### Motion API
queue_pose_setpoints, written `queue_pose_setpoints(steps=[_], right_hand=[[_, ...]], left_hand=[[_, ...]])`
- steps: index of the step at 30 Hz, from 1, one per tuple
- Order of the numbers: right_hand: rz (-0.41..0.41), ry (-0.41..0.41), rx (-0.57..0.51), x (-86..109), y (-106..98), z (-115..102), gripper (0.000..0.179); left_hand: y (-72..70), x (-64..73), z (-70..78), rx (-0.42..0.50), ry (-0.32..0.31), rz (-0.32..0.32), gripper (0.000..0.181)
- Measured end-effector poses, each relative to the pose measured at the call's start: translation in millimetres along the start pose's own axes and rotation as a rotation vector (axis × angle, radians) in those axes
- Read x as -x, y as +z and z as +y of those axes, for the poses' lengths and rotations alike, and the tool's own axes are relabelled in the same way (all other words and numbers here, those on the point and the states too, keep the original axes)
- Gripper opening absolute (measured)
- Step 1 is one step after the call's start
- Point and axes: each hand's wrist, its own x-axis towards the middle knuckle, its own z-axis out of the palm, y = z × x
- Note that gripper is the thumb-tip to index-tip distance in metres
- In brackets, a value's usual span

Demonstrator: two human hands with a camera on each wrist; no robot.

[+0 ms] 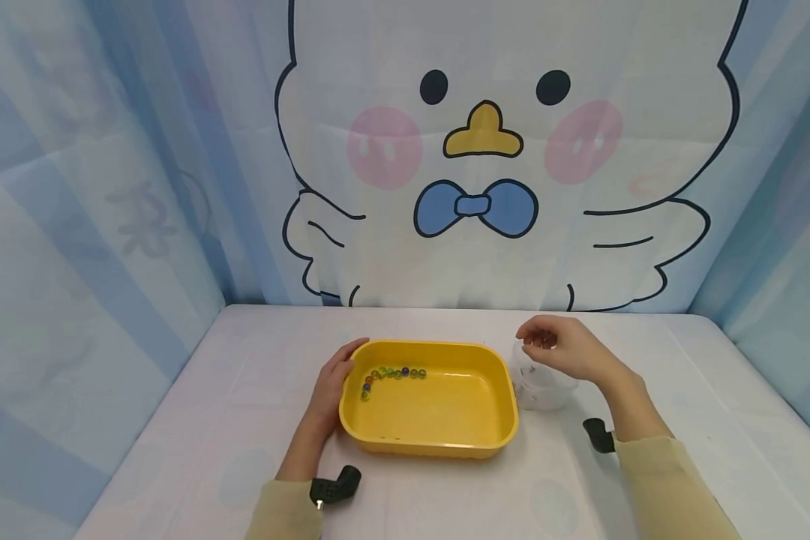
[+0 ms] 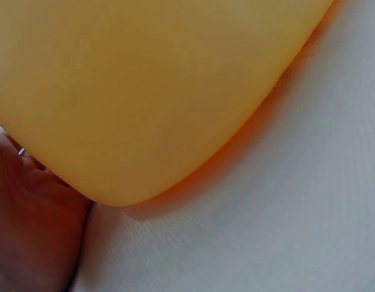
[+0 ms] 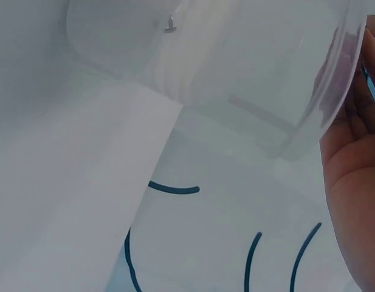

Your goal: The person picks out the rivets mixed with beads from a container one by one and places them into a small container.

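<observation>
A yellow tray (image 1: 432, 442) stands on the table with several coloured glass marbles (image 1: 390, 372) in a bent line along its upper left inside. My left hand (image 1: 328, 386) rests along the tray's left outer side, fingers reaching round its far corner. In the left wrist view, the palm (image 2: 35, 213) lies beside the tray wall (image 2: 144, 103). Over the rim of a clear plastic container (image 1: 543, 390) is my right hand (image 1: 570, 349), fingers bent downward. I cannot tell whether its fingertips hold anything. A small grey pin-shaped thing (image 3: 170, 24) shows at the container in the right wrist view.
The container stands close beside the tray's right end on the white-covered table (image 1: 479, 495). Behind it hangs a curtain (image 1: 472, 270) with a cartoon face, and further blue-and-white curtains close off both sides. Dark camera mounts (image 1: 335, 486) sit at both wrists.
</observation>
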Motion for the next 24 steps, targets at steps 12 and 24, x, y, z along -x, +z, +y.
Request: queue_pose_setpoints(steps=[12, 24], right_hand=[[0.000, -0.017, 0.011, -6.8, 0.2, -8.4, 0.016], [-0.001, -0.058, -0.002, -19.3, 7.1, -20.5, 0.016]], left_hand=[[0.0, 0.3, -2.2, -0.007, -0.006, 0.012, 0.048], [0.0, -0.6, -2.0, 0.004, -0.012, 0.007, 0.048]])
